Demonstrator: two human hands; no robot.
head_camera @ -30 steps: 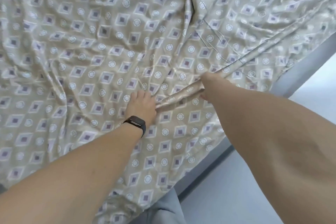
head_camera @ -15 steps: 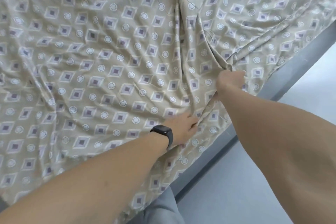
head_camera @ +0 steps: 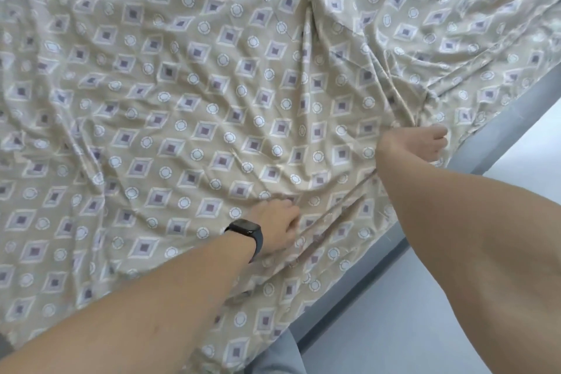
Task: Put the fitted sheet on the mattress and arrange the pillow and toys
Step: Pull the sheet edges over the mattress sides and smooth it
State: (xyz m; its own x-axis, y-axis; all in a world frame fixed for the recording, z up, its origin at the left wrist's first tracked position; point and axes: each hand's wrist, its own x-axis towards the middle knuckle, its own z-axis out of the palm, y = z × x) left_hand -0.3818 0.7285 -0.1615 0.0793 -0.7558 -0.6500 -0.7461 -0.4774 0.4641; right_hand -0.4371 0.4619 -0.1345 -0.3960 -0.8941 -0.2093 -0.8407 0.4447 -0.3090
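Rumpled sheet (head_camera: 212,85) covers the whole bed, its raised folds between both hands the only obstruction. Right of the grey bed edge (head_camera: 501,127), pale floor (head_camera: 425,328) lies open.

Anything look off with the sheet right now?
Yes. The sheet lies rumpled, with a long fold running from the right hand, which grips it near the bed edge, down past the left hand. No tears or stains visible.
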